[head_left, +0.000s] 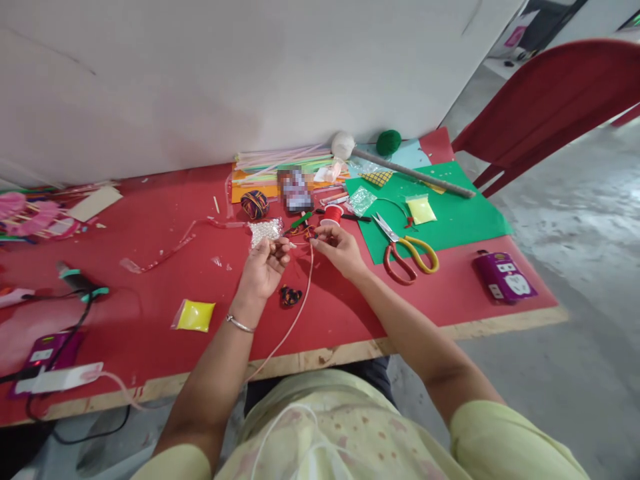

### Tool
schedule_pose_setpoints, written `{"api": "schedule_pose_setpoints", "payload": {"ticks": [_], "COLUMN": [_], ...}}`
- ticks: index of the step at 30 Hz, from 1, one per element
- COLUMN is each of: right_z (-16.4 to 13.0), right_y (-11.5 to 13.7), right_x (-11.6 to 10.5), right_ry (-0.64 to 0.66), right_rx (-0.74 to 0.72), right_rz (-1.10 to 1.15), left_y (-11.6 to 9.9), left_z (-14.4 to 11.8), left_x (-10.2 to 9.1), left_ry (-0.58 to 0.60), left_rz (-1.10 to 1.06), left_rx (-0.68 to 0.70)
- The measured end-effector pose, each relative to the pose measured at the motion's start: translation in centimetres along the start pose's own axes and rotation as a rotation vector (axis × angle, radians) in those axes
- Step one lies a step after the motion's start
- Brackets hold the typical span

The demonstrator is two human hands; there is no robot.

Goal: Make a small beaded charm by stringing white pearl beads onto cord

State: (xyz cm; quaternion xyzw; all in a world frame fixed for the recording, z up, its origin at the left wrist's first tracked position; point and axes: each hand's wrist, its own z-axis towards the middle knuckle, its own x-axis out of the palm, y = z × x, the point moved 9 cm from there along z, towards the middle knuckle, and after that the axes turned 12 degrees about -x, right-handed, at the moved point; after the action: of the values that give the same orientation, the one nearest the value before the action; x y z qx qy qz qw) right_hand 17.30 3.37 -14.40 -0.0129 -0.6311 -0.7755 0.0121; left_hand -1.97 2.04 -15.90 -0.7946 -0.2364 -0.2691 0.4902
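Observation:
A thin pale pink cord (305, 293) runs between my hands, then curves down over the table's front edge. My left hand (263, 270) is closed, palm turned up, with its fingertips pinching the cord's short stretch. My right hand (340, 250) pinches the cord between thumb and fingers. Dark and orange thread also shows at the right fingertips, too small to make out clearly. Just beyond lie a pack of white beads (265, 231) and a spool of red thread (332, 215). A small dark multicoloured thread bundle (291, 295) lies below the hands.
Scissors (397, 248) lie right on green paper (460, 213). Behind are a multicoloured yarn ball (255, 205), coloured sticks (280, 160) and a grey rod (415, 172). A yellow packet (195, 315), power strip (60, 379) and glue gun (83, 283) lie left; a purple box (504, 276) sits right.

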Motion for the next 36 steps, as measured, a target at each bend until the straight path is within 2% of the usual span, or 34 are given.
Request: {"api": "schedule_pose_setpoints", "payload": {"ticks": [4,7,10,15,21,25,29,32,36], "right_z": [-1.1,-1.6,-1.5,-0.8,-1.4,-1.2,-1.1,-1.0,-1.1], "right_y": [-1.8,-2.8,-3.0,-2.4,-1.9,-1.4,-1.7,-1.8,-1.1], "right_x": [2.3,2.7,2.5,1.6,3.1,2.7,2.5,2.4,2.9], "right_ry": [0.189,0.149,0.080,-0.081,0.047,0.017,-0.029,-0.023,0.097], "right_rx": [0.218,0.339,0.379,0.283,0.232,0.144,0.150,0.141,0.078], "right_rz": [0.154,0.330,0.444,0.528,0.469,0.379,0.397,0.402,0.333], "left_y": [0.6,0.8,0.7,1.4,3.0,1.3,-0.1,-0.3,-0.4], "left_z": [0.2,0.1,0.0,0.0,-0.2,-0.8,-1.6,-1.5,-1.4], "left_x": [0.0,0.1,0.4,0.8,1.6,2.2,3.1,3.0,2.5], "left_ry": [0.015,0.001,-0.013,-0.035,0.004,-0.070,-0.084,-0.078,-0.092], "left_rz": [0.014,0.077,0.197,0.417,0.576,0.816,1.000,1.018,1.043], "left_rx": [-0.024,-0.022,0.029,0.098,0.083,0.257,0.442,0.449,0.433]}}
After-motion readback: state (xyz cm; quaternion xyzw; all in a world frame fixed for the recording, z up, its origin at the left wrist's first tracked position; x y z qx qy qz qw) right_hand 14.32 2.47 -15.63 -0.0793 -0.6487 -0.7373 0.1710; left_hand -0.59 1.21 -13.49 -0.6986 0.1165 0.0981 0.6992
